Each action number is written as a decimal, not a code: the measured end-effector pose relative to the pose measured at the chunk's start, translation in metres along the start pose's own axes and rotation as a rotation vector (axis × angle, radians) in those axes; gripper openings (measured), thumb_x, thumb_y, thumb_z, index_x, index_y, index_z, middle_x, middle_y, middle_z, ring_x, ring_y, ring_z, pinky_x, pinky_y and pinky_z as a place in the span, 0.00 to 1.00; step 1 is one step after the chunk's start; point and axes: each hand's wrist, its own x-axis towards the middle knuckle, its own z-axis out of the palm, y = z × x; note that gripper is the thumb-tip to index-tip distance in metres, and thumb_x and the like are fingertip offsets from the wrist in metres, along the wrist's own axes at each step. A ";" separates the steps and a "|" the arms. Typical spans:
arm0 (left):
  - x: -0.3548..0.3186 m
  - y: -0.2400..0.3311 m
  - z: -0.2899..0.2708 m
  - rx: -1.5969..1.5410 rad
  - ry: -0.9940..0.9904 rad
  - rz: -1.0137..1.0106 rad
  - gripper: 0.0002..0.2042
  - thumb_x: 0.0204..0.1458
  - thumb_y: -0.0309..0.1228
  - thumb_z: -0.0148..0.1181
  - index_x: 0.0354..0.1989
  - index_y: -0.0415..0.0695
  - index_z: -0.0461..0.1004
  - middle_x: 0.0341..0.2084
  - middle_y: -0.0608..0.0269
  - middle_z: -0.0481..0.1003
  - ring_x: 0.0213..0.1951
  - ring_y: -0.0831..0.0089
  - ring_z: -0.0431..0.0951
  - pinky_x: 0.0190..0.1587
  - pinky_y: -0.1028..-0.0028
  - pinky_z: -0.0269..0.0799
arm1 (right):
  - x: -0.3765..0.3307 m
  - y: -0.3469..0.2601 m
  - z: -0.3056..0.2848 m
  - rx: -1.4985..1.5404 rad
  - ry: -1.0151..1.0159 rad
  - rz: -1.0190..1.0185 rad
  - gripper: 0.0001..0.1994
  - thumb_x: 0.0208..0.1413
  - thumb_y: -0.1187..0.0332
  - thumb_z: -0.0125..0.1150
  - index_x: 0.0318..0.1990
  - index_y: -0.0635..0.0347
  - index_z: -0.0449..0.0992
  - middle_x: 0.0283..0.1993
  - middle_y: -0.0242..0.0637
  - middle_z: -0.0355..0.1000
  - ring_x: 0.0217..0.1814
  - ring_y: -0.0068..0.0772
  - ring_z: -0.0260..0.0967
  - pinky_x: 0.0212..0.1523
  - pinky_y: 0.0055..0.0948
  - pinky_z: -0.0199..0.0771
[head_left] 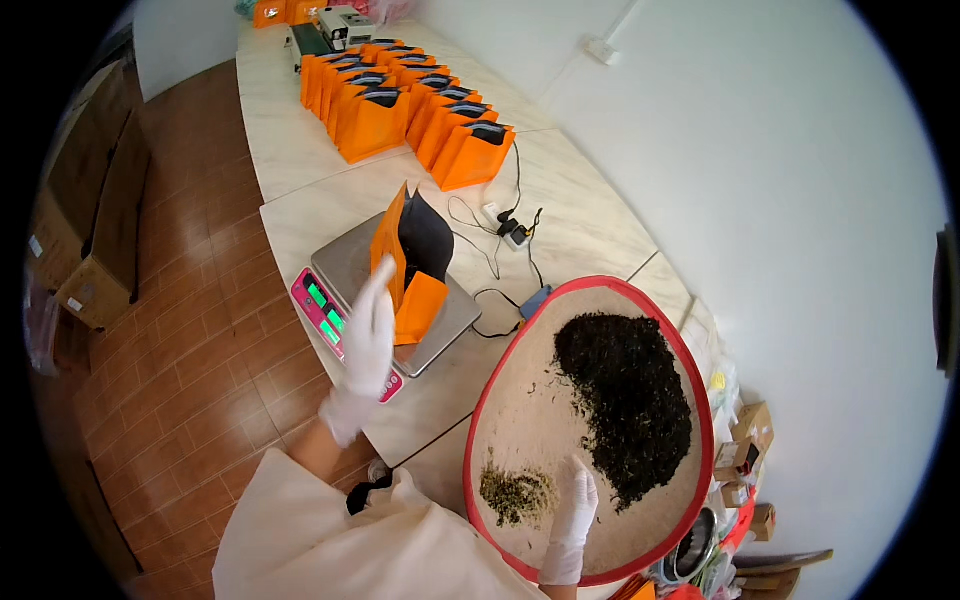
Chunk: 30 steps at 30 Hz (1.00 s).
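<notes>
An orange stand-up pouch [421,306] with a dark lining stands open-topped on the steel plate of a pink digital scale [325,318]. My left hand [372,345], in a white glove, is beside the pouch with its fingers stretched out; whether they touch it I cannot tell. My right hand [575,505], also gloved in white, hovers over a large round tray [469,465] with a red rim. Its fingers point away from me, and no held thing shows. Left of it lies a small pile of yellow-green dried flakes [515,494]. A larger heap of dark tea leaves [640,400] covers the tray's far right.
Two rows of open orange pouches [372,125] stand farther back on the table, before a small machine [345,27]. Cables and a plug strip [512,230] lie between pouches and tray. Cartons [757,428] and a metal bowl [692,545] are at the right.
</notes>
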 end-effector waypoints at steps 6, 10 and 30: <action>-0.135 0.013 0.070 -0.599 -0.793 -0.561 0.24 0.65 0.40 0.44 0.65 0.39 0.58 0.62 0.56 0.64 0.63 0.69 0.63 0.66 0.68 0.55 | -0.017 -0.021 0.013 0.741 -0.325 0.286 0.24 0.65 0.71 0.47 0.67 0.70 0.55 0.70 0.49 0.54 0.70 0.41 0.56 0.68 0.36 0.62; -0.192 0.068 0.136 -0.683 -1.004 -0.640 0.30 0.59 0.32 0.56 0.67 0.36 0.53 0.59 0.51 0.65 0.62 0.66 0.64 0.62 0.69 0.62 | -0.024 -0.021 0.003 1.022 -0.526 0.198 0.26 0.63 0.74 0.51 0.68 0.64 0.55 0.71 0.41 0.53 0.72 0.35 0.54 0.70 0.33 0.61; -0.414 0.120 0.283 -0.738 -1.095 -0.547 0.35 0.61 0.48 0.47 0.68 0.36 0.49 0.64 0.52 0.56 0.65 0.65 0.55 0.66 0.64 0.48 | 0.008 -0.079 -0.211 1.285 -0.618 0.004 0.40 0.62 0.40 0.45 0.73 0.54 0.43 0.77 0.44 0.39 0.78 0.46 0.38 0.74 0.49 0.40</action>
